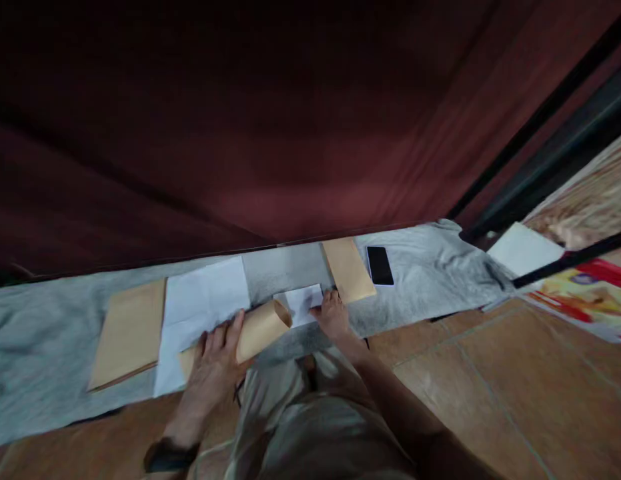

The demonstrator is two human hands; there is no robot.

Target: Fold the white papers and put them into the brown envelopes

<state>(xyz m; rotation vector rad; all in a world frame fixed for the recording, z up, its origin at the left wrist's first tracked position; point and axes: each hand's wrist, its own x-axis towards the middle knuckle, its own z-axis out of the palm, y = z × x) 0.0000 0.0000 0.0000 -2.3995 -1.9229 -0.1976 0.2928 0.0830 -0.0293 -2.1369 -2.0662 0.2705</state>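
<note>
My left hand (pixel 217 360) grips a brown paper envelope (pixel 255 330) lying on the grey cloth (pixel 430 273), its mouth open toward the right. My right hand (pixel 333 313) holds a folded white paper (pixel 303 301) at that open mouth, partly slid in. A larger white sheet (pixel 203 300) lies under the envelope's left end. Both hands rest low on the cloth, close in front of my knees.
A brown envelope stack (pixel 130 330) lies at the left on the cloth. Another brown envelope (pixel 347 269) and a black phone (pixel 379 265) sit just beyond my right hand. A dark red curtain (pixel 270 120) hangs behind. Tiled floor (pixel 490 380) spreads right, with white paper (pixel 525 250) and a colourful mat (pixel 585 287).
</note>
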